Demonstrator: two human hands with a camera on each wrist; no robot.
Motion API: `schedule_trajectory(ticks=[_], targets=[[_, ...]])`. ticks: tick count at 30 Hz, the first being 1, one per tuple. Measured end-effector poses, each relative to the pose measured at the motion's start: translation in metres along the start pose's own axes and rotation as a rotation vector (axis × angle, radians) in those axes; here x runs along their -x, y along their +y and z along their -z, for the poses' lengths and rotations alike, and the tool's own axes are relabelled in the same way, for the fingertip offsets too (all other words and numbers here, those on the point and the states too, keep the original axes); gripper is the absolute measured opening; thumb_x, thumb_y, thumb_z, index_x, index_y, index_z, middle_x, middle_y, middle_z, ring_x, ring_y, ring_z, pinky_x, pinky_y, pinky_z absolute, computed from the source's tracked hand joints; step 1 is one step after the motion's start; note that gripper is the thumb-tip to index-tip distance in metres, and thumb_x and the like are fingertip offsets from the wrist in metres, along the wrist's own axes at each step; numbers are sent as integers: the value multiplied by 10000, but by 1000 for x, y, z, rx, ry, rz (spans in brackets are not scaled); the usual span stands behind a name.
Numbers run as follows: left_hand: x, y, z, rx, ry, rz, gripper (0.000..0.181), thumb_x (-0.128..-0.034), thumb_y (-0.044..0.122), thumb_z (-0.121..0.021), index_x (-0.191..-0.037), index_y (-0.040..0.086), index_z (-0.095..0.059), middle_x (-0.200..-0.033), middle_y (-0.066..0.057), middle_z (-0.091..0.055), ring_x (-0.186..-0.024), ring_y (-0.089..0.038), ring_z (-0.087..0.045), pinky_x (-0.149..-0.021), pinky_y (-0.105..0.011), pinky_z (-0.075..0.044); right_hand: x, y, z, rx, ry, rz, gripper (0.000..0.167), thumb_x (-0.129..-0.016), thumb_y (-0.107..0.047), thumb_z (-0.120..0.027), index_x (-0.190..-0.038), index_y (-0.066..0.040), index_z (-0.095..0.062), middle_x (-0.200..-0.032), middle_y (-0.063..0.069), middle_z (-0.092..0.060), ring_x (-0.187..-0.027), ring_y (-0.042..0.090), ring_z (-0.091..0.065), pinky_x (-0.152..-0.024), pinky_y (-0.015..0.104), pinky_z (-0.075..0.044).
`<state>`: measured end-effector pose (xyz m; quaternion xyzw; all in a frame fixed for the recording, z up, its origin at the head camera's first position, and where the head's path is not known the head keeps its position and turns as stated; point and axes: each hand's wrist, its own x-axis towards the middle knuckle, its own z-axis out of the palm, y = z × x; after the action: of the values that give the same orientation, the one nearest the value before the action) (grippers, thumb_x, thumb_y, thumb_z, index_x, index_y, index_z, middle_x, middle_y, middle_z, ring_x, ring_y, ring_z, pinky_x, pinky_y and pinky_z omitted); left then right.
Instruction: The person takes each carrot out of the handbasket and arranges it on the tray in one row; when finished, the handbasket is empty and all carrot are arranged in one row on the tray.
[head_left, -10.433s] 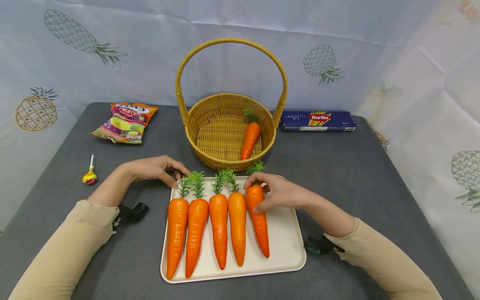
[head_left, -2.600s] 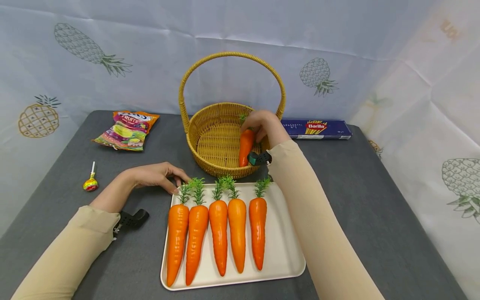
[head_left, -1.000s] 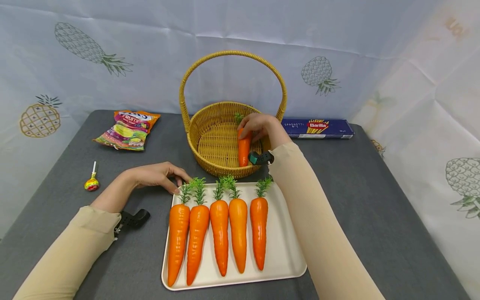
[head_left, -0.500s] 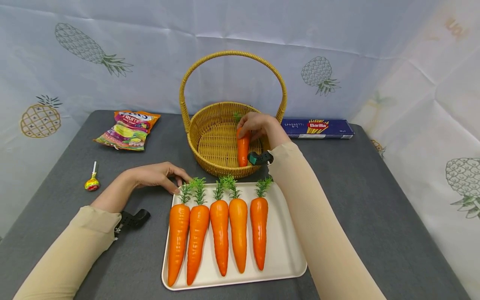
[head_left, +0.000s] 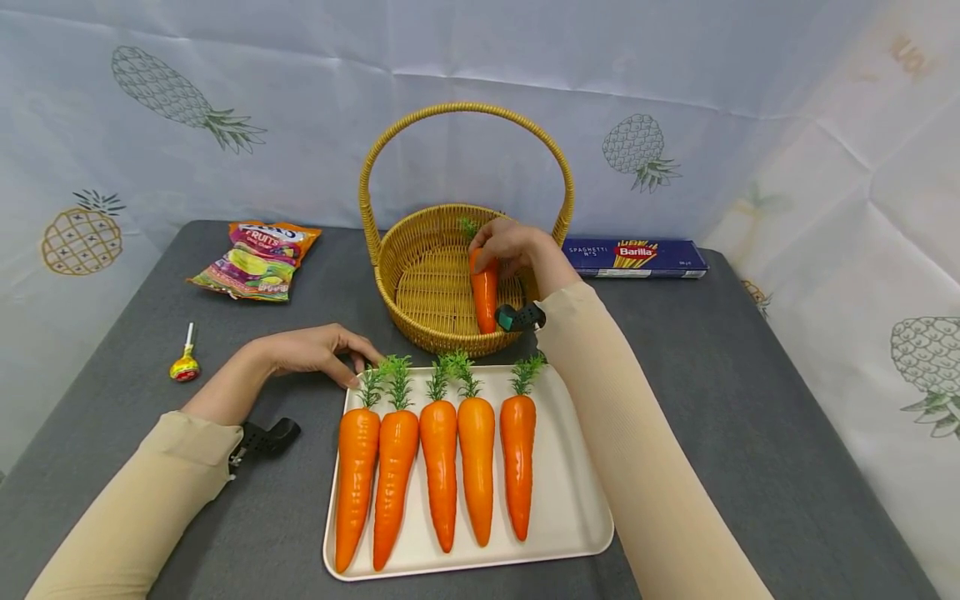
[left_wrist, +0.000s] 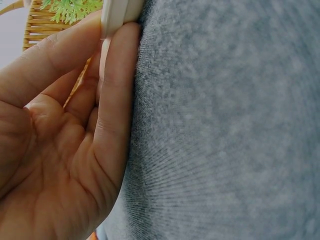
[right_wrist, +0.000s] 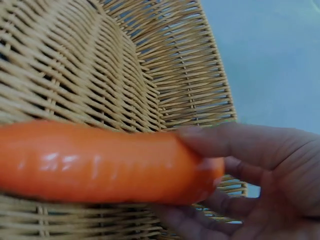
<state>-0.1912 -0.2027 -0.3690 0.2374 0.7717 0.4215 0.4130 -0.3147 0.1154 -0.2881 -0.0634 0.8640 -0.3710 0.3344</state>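
Observation:
In the head view, my right hand [head_left: 517, 242] reaches into the wicker basket [head_left: 420, 329] and grips an orange carrot [head_left: 486, 296] near its leafy top. The carrot's tip points toward me, and in the right wrist view thumb and fingers lie round the thick end of the carrot [right_wrist: 100, 162]. My left hand [head_left: 311, 350] pinches the far left corner of the cream tray [head_left: 570, 500]; the left wrist view shows the tray's rim [left_wrist: 117, 17] between thumb and finger. On the tray, several carrots [head_left: 440, 467] lie side by side, leaves pointing away from me.
A lollipop [head_left: 184, 358] and a candy bag [head_left: 258, 258] lie at the left of the grey table. Right of the basket, a blue spaghetti box [head_left: 637, 257] lies along the back edge. The basket's tall handle [head_left: 467, 108] arches above it. A pineapple-print cloth hangs behind.
Earlier my right hand let go of the rightmost tray carrot and moved into the basket. There it took hold of the carrot, whose leafy end has since shifted slightly left. My left hand stayed.

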Motion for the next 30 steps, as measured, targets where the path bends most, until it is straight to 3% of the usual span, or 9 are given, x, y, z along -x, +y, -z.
schedule_trajectory(ticks=[9,16,26,30], targets=[[0,1,0,-4,3,3,512,-875,126,-714,-1354,2,-581,-1039,-50,-625,-909,-122,-575,-751,-281,-511,25,-26,13,-120,15,153,474,-909,-18,-629,-1352,-19,-460,-1229,104,-498,-1112,268,-554,-995,466,-495],[0,1,0,1,-2,0,515,-877,122,-713,-1357,-5,-576,-1034,-50,-623,-902,-113,-577,-751,-274,-513,62,-36,20,-109,-10,262,455,-927,-94,-657,-1352,-96,-493,-1220,85,-525,-1105,236,-573,-876,339,-556],[-1,2,-1,-4,0,-2,517,-875,123,-716,-1355,-7,-577,-1036,-51,-624,-902,-107,-578,-751,-270,-514,108,-19,9,-120,-89,368,416,-902,-49,-670,-1293,-75,-530,-1262,114,-548,-1006,245,-577,-772,312,-540],[-1,1,-1,-3,2,-1,520,-872,121,-715,-1356,-8,-576,-1035,-48,-623,-904,-108,-576,-753,-268,-511,120,-6,4,-95,-113,408,415,-885,-35,-672,-1275,-56,-534,-1245,106,-564,-1024,247,-575,-806,338,-537]])
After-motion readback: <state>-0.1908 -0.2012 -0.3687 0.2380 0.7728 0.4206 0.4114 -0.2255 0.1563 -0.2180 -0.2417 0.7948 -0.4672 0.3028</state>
